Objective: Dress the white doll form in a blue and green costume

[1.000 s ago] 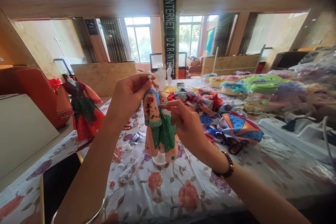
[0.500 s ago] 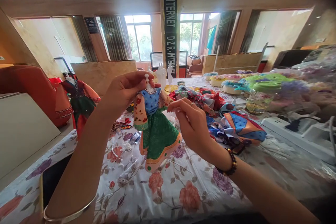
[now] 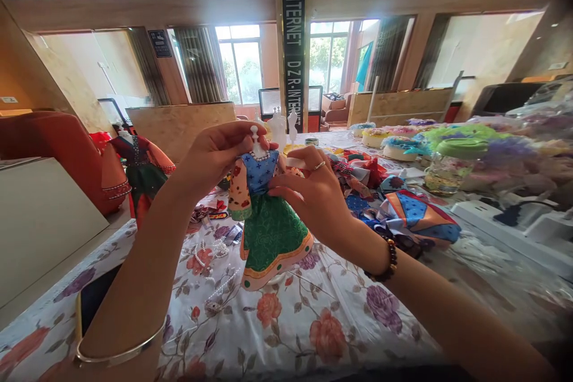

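The small mannequin (image 3: 264, 209) stood upright in the air over the table (image 3: 313, 322), in a blue bodice, patterned sleeves and a green skirt with an orange hem. Its long axis ran straight up and down, the white neck knob at the top and the flared skirt below. The skirt hid whether its foot touched the flowered cloth.

The left hand (image 3: 219, 152) came at it from the left and above, thumb and fingers pinched shut on the neck knob. The right hand (image 3: 313, 197) came from the right and level with the waist. Its thumb lay across the front where bodice met skirt, and its fingers curled round the far side, so it was closed on the figure's middle. Both hands were touching it, the left higher and the right lower.

Loose pearl beads (image 3: 215, 250) lay on the table just left of the skirt. A heap of fabric pieces (image 3: 403, 215) lay to the right beyond the right wrist, and a dark phone (image 3: 92, 310) lay near the left forearm.
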Action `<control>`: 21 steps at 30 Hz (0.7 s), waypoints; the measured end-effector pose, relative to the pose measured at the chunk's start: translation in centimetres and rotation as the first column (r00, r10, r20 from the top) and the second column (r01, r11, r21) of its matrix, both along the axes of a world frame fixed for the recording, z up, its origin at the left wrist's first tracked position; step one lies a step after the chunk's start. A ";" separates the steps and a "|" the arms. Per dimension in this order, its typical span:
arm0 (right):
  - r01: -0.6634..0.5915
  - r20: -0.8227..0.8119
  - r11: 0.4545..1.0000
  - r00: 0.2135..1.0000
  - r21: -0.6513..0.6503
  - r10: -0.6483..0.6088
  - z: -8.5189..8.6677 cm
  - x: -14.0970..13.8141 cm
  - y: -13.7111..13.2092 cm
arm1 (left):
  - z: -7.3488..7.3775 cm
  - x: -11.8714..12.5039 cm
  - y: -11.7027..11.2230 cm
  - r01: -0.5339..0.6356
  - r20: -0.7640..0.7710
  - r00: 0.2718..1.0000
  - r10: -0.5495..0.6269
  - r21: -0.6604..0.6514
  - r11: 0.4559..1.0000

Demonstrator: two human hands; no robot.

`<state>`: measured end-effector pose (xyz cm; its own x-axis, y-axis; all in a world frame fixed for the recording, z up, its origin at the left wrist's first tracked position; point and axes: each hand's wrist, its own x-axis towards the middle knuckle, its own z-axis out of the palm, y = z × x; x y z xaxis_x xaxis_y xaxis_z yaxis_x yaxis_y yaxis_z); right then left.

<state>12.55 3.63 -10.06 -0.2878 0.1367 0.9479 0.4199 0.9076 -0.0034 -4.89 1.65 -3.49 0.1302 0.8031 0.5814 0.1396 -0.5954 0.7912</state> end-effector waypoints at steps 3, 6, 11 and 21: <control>-0.014 0.044 0.999 0.999 -0.037 0.016 0.4 -0.1 0.1 | 0.1 0.1 -0.1 0.011 -0.004 1.000 -0.011 -0.006 1.000; 0.001 0.085 1.000 0.996 -0.004 -0.001 0.5 -0.1 0.3 | 0.1 0.0 0.0 0.022 -0.015 1.000 -0.022 -0.002 1.000; 0.006 0.207 0.999 0.978 0.044 -0.015 1.1 0.2 0.8 | 0.0 -0.3 0.0 0.028 -0.020 0.999 -0.028 0.000 1.000; -0.049 0.369 0.999 0.929 0.020 0.039 2.5 1.8 0.9 | 0.0 -0.1 -0.2 0.013 0.009 1.000 -0.012 -0.016 1.000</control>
<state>14.40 4.50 -7.55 -0.6225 0.0909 0.7773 0.3465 0.9226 0.1696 -5.03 1.48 -3.53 0.1353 0.8106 0.5698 0.1255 -0.5844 0.8017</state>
